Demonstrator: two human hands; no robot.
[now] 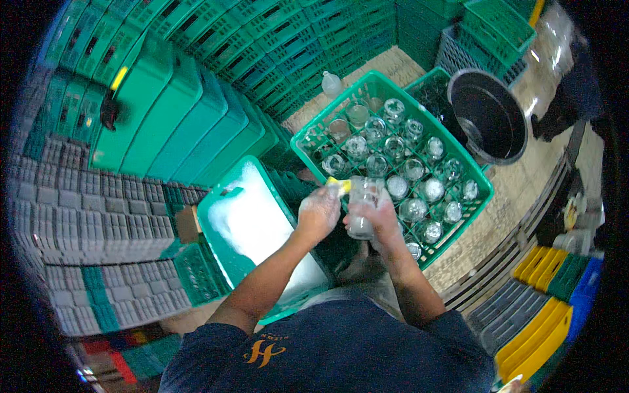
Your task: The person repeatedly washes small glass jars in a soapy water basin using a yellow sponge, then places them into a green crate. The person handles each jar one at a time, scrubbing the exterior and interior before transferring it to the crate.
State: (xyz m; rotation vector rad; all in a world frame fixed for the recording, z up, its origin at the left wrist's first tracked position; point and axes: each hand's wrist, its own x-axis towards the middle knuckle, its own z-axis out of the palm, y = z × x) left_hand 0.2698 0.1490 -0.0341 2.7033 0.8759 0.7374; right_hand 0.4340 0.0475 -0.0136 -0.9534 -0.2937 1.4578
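My left hand (pixel 320 212), wet with suds, pinches a yellow sponge (pixel 342 186) near the mouth of a glass jar. That clear glass jar (pixel 362 226) is gripped in my right hand (pixel 385 221), held tilted in front of me, with the sponge right beside its upper end. Below and left of my hands stands a green tub (pixel 209 204) holding thick white suds (pixel 252 213). To the right, a large green crate (pixel 375 78) is filled with rows of clear glass jars (pixel 395 147). My fingers hide part of the jar and the sponge.
Stacked green crates (pixel 262 39) line the back, with nested green bins (pixel 173 111) at the left. Grey crates (pixel 98 216) are piled far left. A round black basin (pixel 490 114) sits beyond the jar crate. A small whitish bottle (pixel 331 84) is behind it. Yellow crates (pixel 534 337) stand lower right.
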